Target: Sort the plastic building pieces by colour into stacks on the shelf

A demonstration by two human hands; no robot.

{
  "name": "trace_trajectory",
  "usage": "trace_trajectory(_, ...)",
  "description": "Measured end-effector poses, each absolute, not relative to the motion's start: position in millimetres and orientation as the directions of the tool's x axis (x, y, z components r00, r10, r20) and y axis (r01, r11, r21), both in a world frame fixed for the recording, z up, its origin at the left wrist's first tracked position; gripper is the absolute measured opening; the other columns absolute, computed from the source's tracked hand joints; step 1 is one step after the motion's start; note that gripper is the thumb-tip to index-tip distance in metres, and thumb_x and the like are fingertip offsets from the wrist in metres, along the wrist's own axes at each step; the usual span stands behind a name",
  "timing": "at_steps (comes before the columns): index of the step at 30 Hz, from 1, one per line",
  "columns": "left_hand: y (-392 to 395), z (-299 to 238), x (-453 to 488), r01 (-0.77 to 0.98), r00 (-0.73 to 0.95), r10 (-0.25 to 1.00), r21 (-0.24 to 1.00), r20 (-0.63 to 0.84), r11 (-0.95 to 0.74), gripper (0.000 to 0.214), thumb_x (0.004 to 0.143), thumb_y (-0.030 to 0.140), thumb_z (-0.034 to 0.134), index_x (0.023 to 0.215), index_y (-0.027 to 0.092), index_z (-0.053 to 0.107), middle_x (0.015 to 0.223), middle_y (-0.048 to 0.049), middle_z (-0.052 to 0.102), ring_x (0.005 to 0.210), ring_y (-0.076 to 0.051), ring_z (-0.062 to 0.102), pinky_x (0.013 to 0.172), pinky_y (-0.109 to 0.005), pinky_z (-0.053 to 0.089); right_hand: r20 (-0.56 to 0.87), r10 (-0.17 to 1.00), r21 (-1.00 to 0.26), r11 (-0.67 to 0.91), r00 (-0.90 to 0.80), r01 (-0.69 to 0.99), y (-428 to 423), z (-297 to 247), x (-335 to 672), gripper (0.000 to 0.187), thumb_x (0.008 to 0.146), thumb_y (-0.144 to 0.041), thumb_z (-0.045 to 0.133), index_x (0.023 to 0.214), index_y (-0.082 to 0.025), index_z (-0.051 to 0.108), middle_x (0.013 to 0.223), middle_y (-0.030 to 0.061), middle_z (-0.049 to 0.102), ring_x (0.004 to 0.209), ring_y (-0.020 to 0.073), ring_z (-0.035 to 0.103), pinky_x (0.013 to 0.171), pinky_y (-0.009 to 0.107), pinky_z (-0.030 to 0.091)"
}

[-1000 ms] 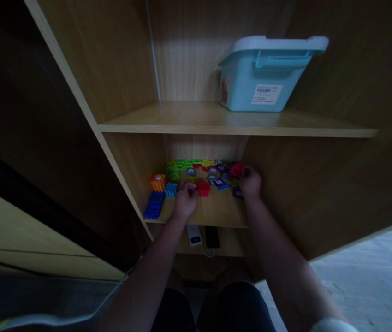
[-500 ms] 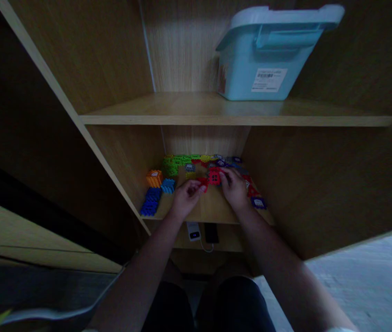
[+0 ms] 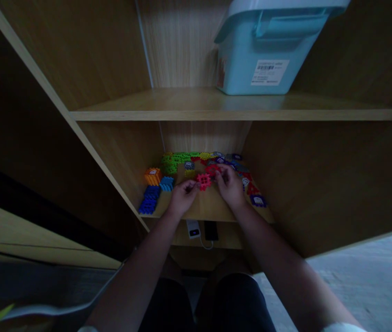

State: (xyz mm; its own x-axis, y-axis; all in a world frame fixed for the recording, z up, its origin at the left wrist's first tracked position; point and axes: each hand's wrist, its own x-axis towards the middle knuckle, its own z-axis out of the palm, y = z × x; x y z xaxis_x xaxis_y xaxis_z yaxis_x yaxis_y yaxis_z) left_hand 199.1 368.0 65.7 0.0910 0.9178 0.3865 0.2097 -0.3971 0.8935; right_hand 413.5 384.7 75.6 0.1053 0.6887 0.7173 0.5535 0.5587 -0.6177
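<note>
My left hand (image 3: pixel 184 195) pinches the left edge of a red square building tile (image 3: pixel 203 181) with a window-like grid and toothed edges. Close by on the right, my right hand (image 3: pixel 229 185) grips a second red tile (image 3: pixel 212 170), which is tilted. The two tiles look to be touching or nearly so; I cannot tell whether they are joined. Behind them lie a yellow tile (image 3: pixel 189 173) and a grey tile (image 3: pixel 189 165) with a pale mark. Green tiles (image 3: pixel 175 161) line the back left. Red triangular tiles (image 3: pixel 252 188) and a dark blue tile (image 3: pixel 258 200) lie right of my right hand.
Stacks of orange (image 3: pixel 153 176), light blue (image 3: pixel 167 184) and dark blue tiles (image 3: pixel 149 199) stand at the left. A shelf board (image 3: pixel 189 115) runs overhead, bearing a light blue bin (image 3: pixel 251 50). Below sit a white power bank (image 3: pixel 193 228) with a cable and a black phone-like slab (image 3: pixel 211 230).
The gridded red tile has shifted left, now in my left hand's pinch. The red tile at my right hand is now tilted. The view has moved slightly.
</note>
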Motion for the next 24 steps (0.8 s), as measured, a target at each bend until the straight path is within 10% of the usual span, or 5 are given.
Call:
trace_trajectory(18, 375, 60, 194, 0.226, -0.048, 0.929, 0.910, 0.366, -0.346, 0.037, 0.096, 0.048, 0.064, 0.071, 0.021, 0.064, 0.070, 0.0014, 0.066, 0.068, -0.016, 0.060, 0.069, -0.028, 0.045, 0.622, 0.780, -0.427, 0.259, 0.073, 0.866, 405, 53, 426, 0.027, 0.095, -0.021, 0.056, 0.115, -0.018, 0.074, 0.112, 0.0172, 0.077, 0.109, 0.0352, 0.070, 0.106, 0.052, 0.054)
trace_trajectory(24, 371, 66, 196, 0.219, -0.054, 0.940, 0.922, 0.337, -0.318, 0.038, 0.097, 0.050, 0.062, 0.072, 0.022, 0.063, 0.070, 0.0017, 0.064, 0.069, -0.015, 0.058, 0.069, -0.027, 0.043, 0.732, 0.680, -0.441, 0.531, -0.052, 0.724, 395, 68, 420, 0.023, 0.103, -0.034, 0.061, 0.120, -0.024, 0.072, 0.139, 0.0143, 0.070, 0.132, 0.0317, 0.064, 0.116, 0.052, 0.050)
